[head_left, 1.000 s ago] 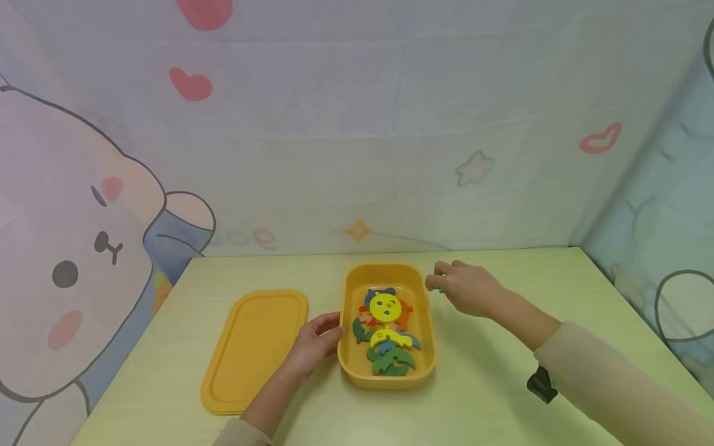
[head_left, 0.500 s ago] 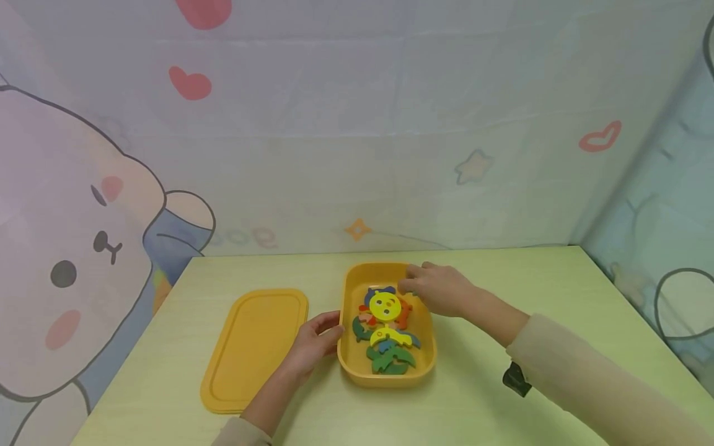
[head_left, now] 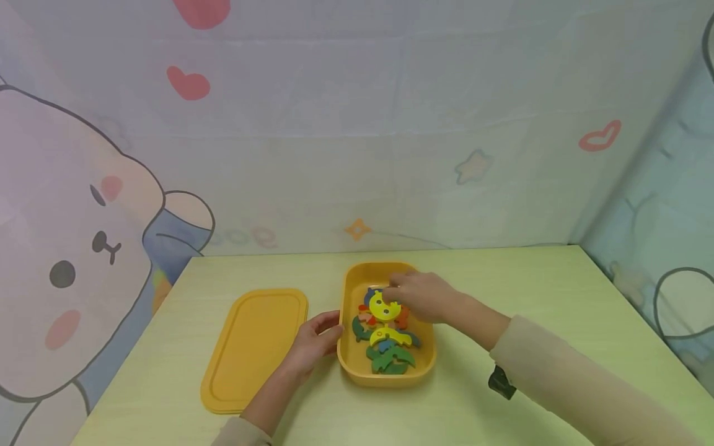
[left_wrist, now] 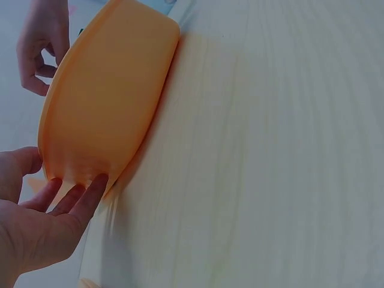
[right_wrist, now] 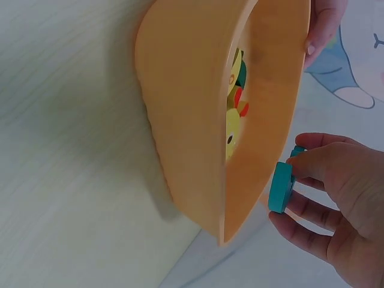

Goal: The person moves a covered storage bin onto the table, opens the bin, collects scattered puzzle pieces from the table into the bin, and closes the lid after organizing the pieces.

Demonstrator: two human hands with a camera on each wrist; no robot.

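Observation:
My right hand (head_left: 425, 296) is over the far right part of a yellow plastic box (head_left: 386, 381). Between its thumb and fingers it pinches a small teal toy piece (right_wrist: 279, 187), seen in the right wrist view above the rim and hidden in the head view. My left hand (head_left: 312, 342) rests against the box's left side, with straight fingers on the outer wall and the thumb at the rim. Inside lie several flat colored pieces: a round yellow face piece (head_left: 380, 313), partly covered by my right hand, a yellow curved piece (head_left: 392, 337) and green pieces (head_left: 390, 358).
A yellow lid (head_left: 253, 353) lies flat on the pale wooden table (head_left: 502, 359), left of the box. Behind stands a cloth backdrop (head_left: 312, 155) with cartoon prints. A dark device (head_left: 501, 382) sits under my right sleeve.
My right hand has moved left from beyond the box's right rim to over its inside, carrying the teal piece. The left hand and box have stayed in place.

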